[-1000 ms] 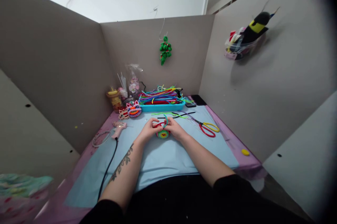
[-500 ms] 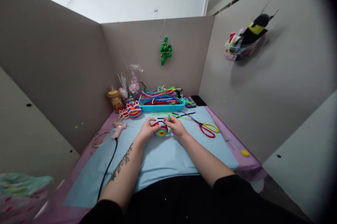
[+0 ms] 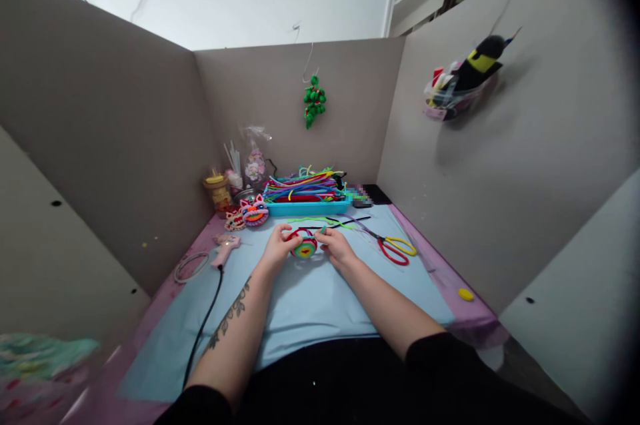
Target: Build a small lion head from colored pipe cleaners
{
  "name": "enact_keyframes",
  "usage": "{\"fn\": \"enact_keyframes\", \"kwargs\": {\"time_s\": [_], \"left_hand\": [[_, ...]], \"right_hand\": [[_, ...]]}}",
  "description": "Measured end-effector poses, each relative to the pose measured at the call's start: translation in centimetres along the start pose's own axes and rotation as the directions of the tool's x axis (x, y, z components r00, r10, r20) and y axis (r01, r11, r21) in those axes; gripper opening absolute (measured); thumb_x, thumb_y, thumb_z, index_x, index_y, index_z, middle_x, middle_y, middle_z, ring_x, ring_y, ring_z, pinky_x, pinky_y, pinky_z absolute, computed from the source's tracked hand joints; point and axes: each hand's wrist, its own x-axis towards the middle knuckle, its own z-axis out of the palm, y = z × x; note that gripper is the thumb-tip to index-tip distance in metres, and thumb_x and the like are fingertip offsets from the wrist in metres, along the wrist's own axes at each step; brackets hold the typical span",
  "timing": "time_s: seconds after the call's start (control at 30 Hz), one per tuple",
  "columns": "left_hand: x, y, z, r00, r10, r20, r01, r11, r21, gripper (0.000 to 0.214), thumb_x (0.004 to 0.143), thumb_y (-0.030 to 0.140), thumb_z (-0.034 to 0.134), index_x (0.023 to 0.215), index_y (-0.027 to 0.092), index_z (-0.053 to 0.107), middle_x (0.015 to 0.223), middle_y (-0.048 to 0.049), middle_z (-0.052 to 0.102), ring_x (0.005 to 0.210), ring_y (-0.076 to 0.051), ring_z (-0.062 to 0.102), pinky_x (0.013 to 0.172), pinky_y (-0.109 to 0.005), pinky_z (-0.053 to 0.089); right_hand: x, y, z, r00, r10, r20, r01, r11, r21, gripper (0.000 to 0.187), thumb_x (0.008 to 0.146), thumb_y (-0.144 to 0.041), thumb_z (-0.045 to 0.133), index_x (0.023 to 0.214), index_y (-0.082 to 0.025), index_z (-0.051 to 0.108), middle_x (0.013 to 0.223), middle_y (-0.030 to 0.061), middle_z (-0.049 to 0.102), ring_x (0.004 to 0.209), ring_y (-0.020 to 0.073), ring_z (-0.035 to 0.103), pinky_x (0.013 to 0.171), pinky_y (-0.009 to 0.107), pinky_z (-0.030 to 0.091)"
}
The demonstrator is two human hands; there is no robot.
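My left hand (image 3: 277, 248) and my right hand (image 3: 337, 246) meet over a small round pipe-cleaner piece (image 3: 305, 248) with red, green and yellow rings, which rests on the pale blue mat (image 3: 310, 305). Both hands pinch its edges from either side, fingers curled. A teal pipe cleaner end sticks up by my right fingertips. Several loose green and black pipe cleaners (image 3: 325, 220) lie just beyond the hands.
A turquoise tray (image 3: 307, 204) full of coloured pipe cleaners stands at the back. Red and yellow scissors (image 3: 395, 248) lie to the right. A pink glue gun (image 3: 225, 248) with black cord lies at left, beside cat-face crafts (image 3: 249, 212). Grey partition walls enclose the desk.
The teal loop that stood above the round piece a second ago has been drawn down, and both hands have shifted slightly. The camera tilted a little.
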Motion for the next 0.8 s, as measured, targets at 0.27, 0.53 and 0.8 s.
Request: {"fn": "enact_keyframes", "kwargs": {"time_s": [0.27, 0.53, 0.8], "left_hand": [[0.1, -0.6, 0.0, 0.998, 0.031, 0.056, -0.034, 0.997, 0.067, 0.051, 0.06, 0.038, 0.075, 0.093, 0.021, 0.04, 0.064, 0.0055, 0.058, 0.053, -0.01, 0.056, 0.051, -0.02, 0.041], [-0.1, -0.6, 0.5, 0.997, 0.065, 0.038, -0.07, 0.989, 0.129, 0.047, 0.061, 0.036, 0.074, 0.09, 0.02, 0.041, 0.06, 0.0081, 0.052, 0.048, -0.007, 0.05, 0.049, -0.018, 0.038], [0.0, -0.5, 0.3, 0.998, 0.039, 0.052, -0.041, 0.999, 0.032, 0.051, 0.06, 0.04, 0.075, 0.092, 0.02, 0.04, 0.065, 0.0058, 0.058, 0.054, -0.01, 0.056, 0.053, -0.021, 0.042]], "right_hand": [[-0.2, 0.2, 0.5, 0.991, -0.011, 0.133, 0.009, 1.0, 0.017, 0.033, 0.056, -0.044, 0.074, 0.063, -0.018, 0.054, 0.059, -0.0048, 0.053, 0.058, 0.0107, 0.048, 0.061, 0.025, 0.035], [0.5, 1.1, 0.7, 0.999, -0.016, 0.033, 0.017, 1.0, -0.003, 0.028, 0.051, -0.035, 0.075, 0.066, -0.017, 0.061, 0.056, -0.0031, 0.057, 0.058, 0.0126, 0.051, 0.059, 0.026, 0.036], [0.6, 0.9, 0.5, 0.999, 0.034, 0.029, -0.034, 0.999, 0.024, 0.029, 0.051, -0.032, 0.072, 0.074, -0.015, 0.067, 0.076, 0.0026, 0.065, 0.071, 0.0167, 0.056, 0.064, 0.028, 0.039]]}}
